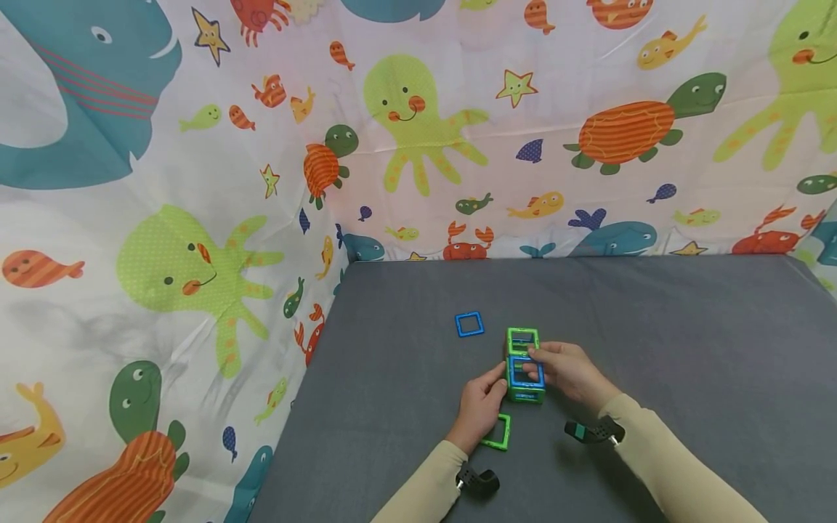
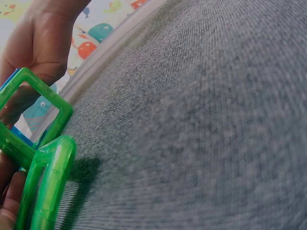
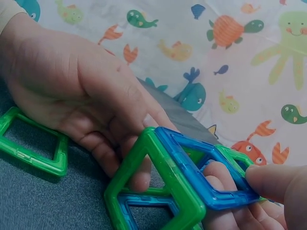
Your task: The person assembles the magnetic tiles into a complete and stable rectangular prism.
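Note:
A structure of green and blue square frames [image 1: 526, 396] is held between both hands above the grey surface. On its left side, the left hand [image 1: 479, 410] grips the edge with thumb and fingers. The right hand [image 1: 575, 374] pinches it from the right, some fingers passing through the blue square [image 3: 192, 175]. In the left wrist view, green squares [image 2: 53, 182] fill the lower left, with the right hand [image 2: 41, 45] behind them. Part of the left hand [image 3: 91, 86] is seen in the right wrist view, one fingertip showing inside a green square [image 3: 187, 206].
A loose blue square [image 1: 469, 324] lies on the grey surface [image 1: 392, 349] beyond the hands. A loose green square [image 1: 506, 434] lies beside the left wrist, partly hidden. A sea-animal curtain [image 1: 458, 211] stands behind and at the left.

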Available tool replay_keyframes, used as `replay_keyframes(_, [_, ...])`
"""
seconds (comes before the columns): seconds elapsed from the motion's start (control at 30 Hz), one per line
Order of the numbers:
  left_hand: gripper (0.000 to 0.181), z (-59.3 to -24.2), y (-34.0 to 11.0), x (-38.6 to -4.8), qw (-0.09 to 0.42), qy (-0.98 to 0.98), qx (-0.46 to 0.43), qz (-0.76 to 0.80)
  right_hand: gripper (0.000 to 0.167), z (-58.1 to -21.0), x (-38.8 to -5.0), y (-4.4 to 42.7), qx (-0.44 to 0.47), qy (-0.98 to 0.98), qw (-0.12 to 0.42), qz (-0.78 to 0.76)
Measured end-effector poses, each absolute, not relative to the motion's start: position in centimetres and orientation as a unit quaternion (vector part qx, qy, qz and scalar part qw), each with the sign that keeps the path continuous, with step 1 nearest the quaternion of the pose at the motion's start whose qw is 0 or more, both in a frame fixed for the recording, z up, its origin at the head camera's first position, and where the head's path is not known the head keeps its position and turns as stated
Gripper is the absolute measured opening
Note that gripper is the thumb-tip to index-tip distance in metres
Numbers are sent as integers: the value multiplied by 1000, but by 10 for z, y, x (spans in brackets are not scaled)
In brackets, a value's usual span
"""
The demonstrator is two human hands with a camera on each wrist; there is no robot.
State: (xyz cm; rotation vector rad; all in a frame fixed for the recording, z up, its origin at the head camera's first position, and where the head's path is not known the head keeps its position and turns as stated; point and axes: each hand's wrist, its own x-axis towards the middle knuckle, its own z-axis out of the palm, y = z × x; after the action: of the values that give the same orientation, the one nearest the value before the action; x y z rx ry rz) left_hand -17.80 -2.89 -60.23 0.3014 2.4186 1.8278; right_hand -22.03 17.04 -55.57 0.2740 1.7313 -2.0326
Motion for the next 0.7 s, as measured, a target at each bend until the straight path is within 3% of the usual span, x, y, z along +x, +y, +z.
replay_keyframes(0.47, [41, -603, -28, -177, 46, 789, 94, 605, 55, -561, -224, 173, 90, 654, 212, -721])
replay_keyframes(0.7, [42, -604, -28, -177, 50, 788, 91, 606, 60, -556, -226, 177, 104, 721, 149, -669])
